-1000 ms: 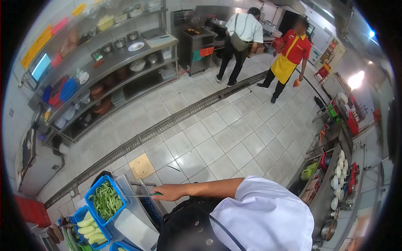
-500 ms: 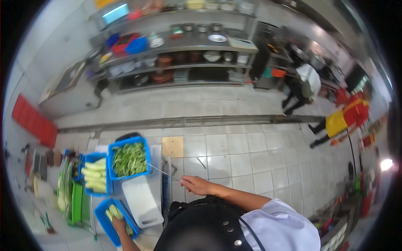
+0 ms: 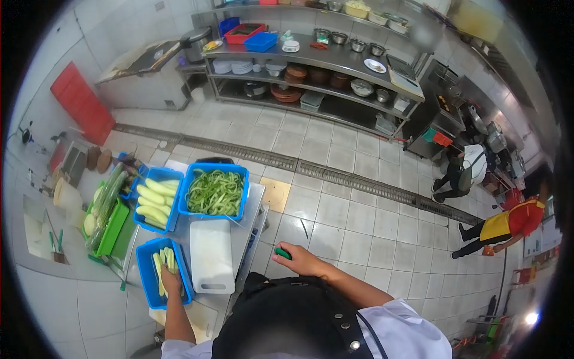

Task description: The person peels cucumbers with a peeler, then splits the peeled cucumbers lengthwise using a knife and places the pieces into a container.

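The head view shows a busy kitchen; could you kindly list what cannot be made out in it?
All in the head view:
- Left hand: fingertips hidden among the pale strips.
- Right hand: its fingers cover part of the green handle.
- Beyond that handle: too thin and faint to trace.
- Pan at the stove: too small to show its contents.

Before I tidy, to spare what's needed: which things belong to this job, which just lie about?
Likely belong:
green handle (right hand)
blue tub of pale pieces (left hand inside)
white cutting board

Probably lying about:
white round plate
red tray on steel counter
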A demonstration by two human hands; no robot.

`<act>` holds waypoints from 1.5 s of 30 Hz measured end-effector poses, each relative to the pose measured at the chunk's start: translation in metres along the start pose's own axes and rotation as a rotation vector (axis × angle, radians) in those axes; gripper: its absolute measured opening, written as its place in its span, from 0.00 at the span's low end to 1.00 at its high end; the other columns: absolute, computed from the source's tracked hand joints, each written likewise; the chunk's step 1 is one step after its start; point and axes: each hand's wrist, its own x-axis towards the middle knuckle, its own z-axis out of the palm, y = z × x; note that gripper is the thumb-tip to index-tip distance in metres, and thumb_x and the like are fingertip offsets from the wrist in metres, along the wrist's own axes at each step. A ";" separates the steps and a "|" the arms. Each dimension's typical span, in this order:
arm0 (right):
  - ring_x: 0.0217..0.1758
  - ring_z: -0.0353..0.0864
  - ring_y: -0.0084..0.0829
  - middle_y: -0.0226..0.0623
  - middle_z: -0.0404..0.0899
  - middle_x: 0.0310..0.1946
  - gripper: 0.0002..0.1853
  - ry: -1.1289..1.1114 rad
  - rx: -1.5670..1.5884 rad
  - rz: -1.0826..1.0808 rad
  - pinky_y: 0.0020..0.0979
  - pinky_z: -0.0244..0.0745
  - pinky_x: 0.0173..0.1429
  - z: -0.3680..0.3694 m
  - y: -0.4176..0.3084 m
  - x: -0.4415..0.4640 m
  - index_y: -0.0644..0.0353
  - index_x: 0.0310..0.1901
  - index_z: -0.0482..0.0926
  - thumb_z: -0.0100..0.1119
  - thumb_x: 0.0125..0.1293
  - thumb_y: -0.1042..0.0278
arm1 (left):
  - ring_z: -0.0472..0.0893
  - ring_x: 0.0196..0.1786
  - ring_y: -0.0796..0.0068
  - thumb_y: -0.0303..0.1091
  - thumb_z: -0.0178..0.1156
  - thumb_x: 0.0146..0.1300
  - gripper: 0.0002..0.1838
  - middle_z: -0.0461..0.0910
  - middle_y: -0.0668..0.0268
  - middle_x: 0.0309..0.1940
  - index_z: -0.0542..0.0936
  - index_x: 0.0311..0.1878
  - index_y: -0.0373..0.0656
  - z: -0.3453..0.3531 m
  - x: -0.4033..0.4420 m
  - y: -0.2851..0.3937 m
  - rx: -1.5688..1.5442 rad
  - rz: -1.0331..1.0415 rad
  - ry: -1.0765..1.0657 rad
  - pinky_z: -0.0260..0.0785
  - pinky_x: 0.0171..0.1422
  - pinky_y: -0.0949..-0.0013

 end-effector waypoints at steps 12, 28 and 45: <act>0.30 0.72 0.20 0.28 0.74 0.29 0.10 -0.139 0.131 0.158 0.26 0.69 0.36 -0.002 0.004 0.004 0.60 0.49 0.76 0.61 0.74 0.64 | 0.80 0.61 0.46 0.39 0.68 0.62 0.29 0.81 0.50 0.58 0.74 0.66 0.44 -0.018 -0.019 0.019 -0.085 -0.129 0.095 0.72 0.65 0.52; 0.32 0.72 0.26 0.35 0.76 0.28 0.12 -0.132 -0.100 0.029 0.30 0.70 0.40 0.022 -0.048 0.025 0.62 0.47 0.76 0.64 0.71 0.63 | 0.82 0.57 0.48 0.45 0.71 0.61 0.24 0.83 0.52 0.54 0.79 0.56 0.44 -0.052 -0.001 -0.002 -0.066 -0.215 0.254 0.75 0.61 0.50; 0.39 0.83 0.41 0.46 0.84 0.37 0.23 -0.045 -0.156 0.056 0.42 0.78 0.47 0.020 -0.024 0.005 0.63 0.57 0.78 0.63 0.73 0.51 | 0.78 0.64 0.49 0.40 0.69 0.60 0.33 0.79 0.49 0.61 0.73 0.67 0.37 -0.026 0.024 -0.066 -0.056 0.121 -0.013 0.71 0.70 0.54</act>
